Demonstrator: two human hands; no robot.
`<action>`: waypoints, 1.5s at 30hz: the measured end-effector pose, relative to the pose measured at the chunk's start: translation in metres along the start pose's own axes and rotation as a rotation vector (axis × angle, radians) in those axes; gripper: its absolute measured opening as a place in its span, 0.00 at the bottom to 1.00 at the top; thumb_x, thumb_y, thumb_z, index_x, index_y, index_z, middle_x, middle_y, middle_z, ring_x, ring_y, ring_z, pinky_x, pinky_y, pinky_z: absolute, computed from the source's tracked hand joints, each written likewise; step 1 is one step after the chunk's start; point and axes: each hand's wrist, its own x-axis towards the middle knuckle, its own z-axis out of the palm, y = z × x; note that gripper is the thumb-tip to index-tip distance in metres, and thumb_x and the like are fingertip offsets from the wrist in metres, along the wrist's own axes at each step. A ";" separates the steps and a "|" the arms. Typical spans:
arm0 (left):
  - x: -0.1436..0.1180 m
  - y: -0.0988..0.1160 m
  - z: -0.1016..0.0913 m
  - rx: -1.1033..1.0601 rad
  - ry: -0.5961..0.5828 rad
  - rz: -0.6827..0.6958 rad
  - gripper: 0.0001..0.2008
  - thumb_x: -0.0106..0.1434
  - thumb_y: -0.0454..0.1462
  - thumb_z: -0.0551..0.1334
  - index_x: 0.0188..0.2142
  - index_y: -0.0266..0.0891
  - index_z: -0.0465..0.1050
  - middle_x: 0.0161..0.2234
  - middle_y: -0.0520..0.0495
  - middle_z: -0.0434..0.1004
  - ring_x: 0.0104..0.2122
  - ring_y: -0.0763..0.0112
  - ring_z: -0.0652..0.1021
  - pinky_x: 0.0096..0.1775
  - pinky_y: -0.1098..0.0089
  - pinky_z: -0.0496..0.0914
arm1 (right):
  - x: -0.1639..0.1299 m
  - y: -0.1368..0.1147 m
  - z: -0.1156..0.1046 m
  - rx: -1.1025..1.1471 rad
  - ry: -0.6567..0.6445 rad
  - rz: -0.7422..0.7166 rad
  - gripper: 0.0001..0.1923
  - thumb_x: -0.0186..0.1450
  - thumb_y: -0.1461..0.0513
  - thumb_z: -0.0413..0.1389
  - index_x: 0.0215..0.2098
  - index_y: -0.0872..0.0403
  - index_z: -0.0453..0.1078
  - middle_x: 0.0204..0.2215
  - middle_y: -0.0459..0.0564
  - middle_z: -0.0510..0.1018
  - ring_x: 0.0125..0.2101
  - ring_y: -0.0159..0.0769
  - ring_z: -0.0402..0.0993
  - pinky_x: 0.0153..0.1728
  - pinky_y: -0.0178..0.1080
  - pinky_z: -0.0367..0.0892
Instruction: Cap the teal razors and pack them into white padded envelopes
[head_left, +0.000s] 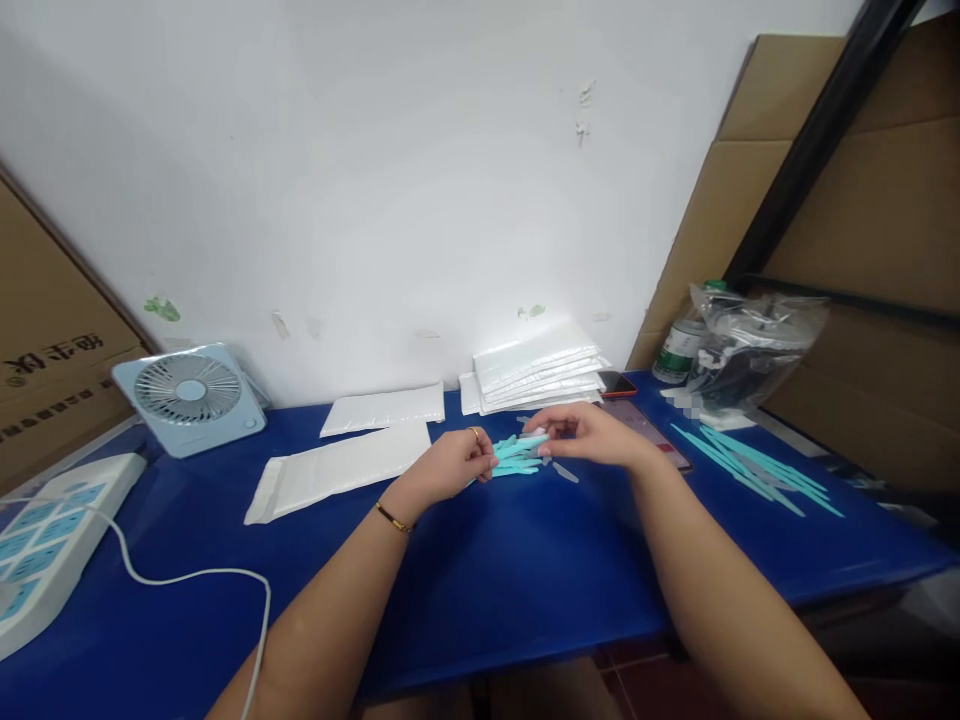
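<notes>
Both hands meet over the middle of the blue table, above its far half. Left hand is closed around one end of a small bunch of teal strips, fingers curled and thumb pressed down on top, so the bunch is pinched there; gold ring on one finger, thin gold bracelet on the wrist. Right hand comes in from the other side, fingertips drawn together at the upper strip of the same bunch, looks like a light pinch on its tip (blurry, can't tell whether it grips one strip or several). The bunch fans out between the two hands, just above the tabletop or resting on it, can't tell which. One pale loose piece lies on the table just beside the right hand. More long teal strips lie loose to the right, well apart from the hands. Behind the hands: stack of white bags against the wall, a phone touching its right edge. Two flat white bags to the left of the hands. Far left: small pale-blue fan, white power strip with cable running toward the table's near edge. Far right: clear plastic bag with dark contents, a bottle next to it, cardboard behind.
</notes>
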 end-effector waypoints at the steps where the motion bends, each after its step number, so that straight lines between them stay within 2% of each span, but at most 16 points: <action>1: -0.001 -0.003 -0.004 -0.069 -0.020 -0.023 0.10 0.62 0.43 0.54 0.36 0.38 0.66 0.29 0.49 0.78 0.30 0.70 0.77 0.31 0.72 0.66 | 0.002 0.000 0.004 0.013 0.008 -0.021 0.22 0.55 0.53 0.62 0.44 0.55 0.73 0.29 0.50 0.78 0.29 0.35 0.74 0.30 0.36 0.69; 5: -0.004 -0.012 -0.011 -0.266 -0.135 -0.070 0.14 0.60 0.46 0.56 0.35 0.37 0.64 0.28 0.49 0.75 0.26 0.73 0.75 0.28 0.73 0.65 | 0.007 0.004 0.014 0.068 0.079 -0.051 0.17 0.55 0.52 0.61 0.38 0.55 0.77 0.30 0.51 0.79 0.29 0.36 0.75 0.30 0.37 0.70; 8: -0.004 -0.018 -0.011 -0.351 -0.130 -0.058 0.15 0.59 0.47 0.58 0.34 0.37 0.63 0.27 0.50 0.73 0.23 0.76 0.72 0.25 0.75 0.63 | 0.005 0.009 0.007 0.130 0.193 -0.026 0.16 0.55 0.52 0.62 0.35 0.55 0.77 0.26 0.50 0.79 0.25 0.35 0.74 0.28 0.37 0.70; 12: -0.001 -0.024 -0.007 -0.283 0.059 0.024 0.15 0.61 0.48 0.56 0.35 0.38 0.64 0.27 0.52 0.71 0.25 0.76 0.69 0.27 0.75 0.62 | 0.004 0.013 -0.005 0.143 0.305 0.031 0.18 0.57 0.50 0.59 0.34 0.57 0.75 0.18 0.47 0.74 0.20 0.32 0.71 0.24 0.35 0.66; 16: 0.003 -0.028 -0.003 -0.117 0.312 0.038 0.18 0.63 0.49 0.51 0.36 0.39 0.69 0.29 0.51 0.71 0.28 0.73 0.69 0.28 0.73 0.62 | 0.009 0.017 -0.003 0.218 0.305 0.049 0.20 0.58 0.50 0.58 0.41 0.56 0.72 0.20 0.45 0.74 0.19 0.30 0.71 0.23 0.35 0.66; 18: 0.005 -0.030 -0.001 -0.068 0.386 0.026 0.17 0.62 0.49 0.52 0.36 0.40 0.70 0.29 0.52 0.71 0.28 0.72 0.69 0.29 0.73 0.62 | 0.011 0.019 0.000 0.274 0.328 0.031 0.19 0.57 0.51 0.60 0.41 0.55 0.71 0.21 0.45 0.75 0.20 0.31 0.72 0.24 0.35 0.67; 21: 0.007 -0.034 -0.001 -0.027 0.432 0.036 0.15 0.62 0.48 0.53 0.36 0.41 0.70 0.28 0.53 0.70 0.27 0.72 0.68 0.29 0.73 0.62 | 0.013 0.021 0.004 0.342 0.365 0.041 0.18 0.54 0.53 0.63 0.37 0.56 0.73 0.25 0.48 0.78 0.25 0.34 0.76 0.29 0.37 0.70; 29: 0.005 -0.032 -0.003 0.087 0.404 0.074 0.13 0.63 0.45 0.53 0.35 0.41 0.71 0.28 0.52 0.72 0.29 0.71 0.70 0.31 0.73 0.62 | 0.016 0.029 0.013 0.316 0.303 0.013 0.20 0.53 0.54 0.64 0.41 0.56 0.75 0.26 0.51 0.81 0.32 0.40 0.79 0.36 0.41 0.73; 34: 0.004 -0.029 -0.002 0.081 0.369 0.086 0.12 0.63 0.45 0.53 0.35 0.41 0.71 0.29 0.53 0.73 0.29 0.71 0.71 0.31 0.73 0.62 | 0.019 0.030 0.021 0.279 0.260 -0.011 0.18 0.54 0.55 0.63 0.40 0.55 0.75 0.27 0.50 0.81 0.33 0.41 0.79 0.35 0.41 0.73; 38: 0.003 -0.026 0.002 0.065 0.310 0.096 0.13 0.63 0.44 0.53 0.35 0.41 0.71 0.29 0.53 0.73 0.29 0.72 0.71 0.30 0.73 0.62 | 0.019 0.023 0.027 0.268 0.176 0.035 0.17 0.53 0.54 0.63 0.38 0.55 0.76 0.27 0.49 0.80 0.31 0.39 0.78 0.33 0.39 0.73; 41: 0.001 -0.021 0.009 0.086 0.228 0.084 0.11 0.62 0.43 0.54 0.35 0.41 0.72 0.30 0.52 0.74 0.30 0.72 0.72 0.31 0.73 0.63 | 0.013 0.019 0.017 0.187 0.056 0.102 0.21 0.52 0.54 0.63 0.42 0.56 0.75 0.25 0.49 0.80 0.28 0.37 0.77 0.32 0.38 0.71; 43: -0.001 -0.018 0.014 0.143 0.149 0.085 0.10 0.60 0.42 0.56 0.33 0.41 0.73 0.31 0.51 0.75 0.30 0.71 0.72 0.31 0.73 0.63 | 0.006 0.019 0.004 0.059 0.029 0.142 0.23 0.53 0.54 0.63 0.44 0.57 0.74 0.25 0.49 0.79 0.26 0.35 0.75 0.29 0.36 0.69; 45: -0.003 -0.015 0.019 0.232 0.101 0.099 0.08 0.59 0.40 0.57 0.31 0.41 0.74 0.32 0.51 0.75 0.31 0.70 0.73 0.33 0.72 0.64 | 0.000 0.021 -0.009 -0.098 0.028 0.203 0.21 0.53 0.52 0.62 0.40 0.57 0.74 0.23 0.48 0.77 0.23 0.33 0.72 0.25 0.34 0.65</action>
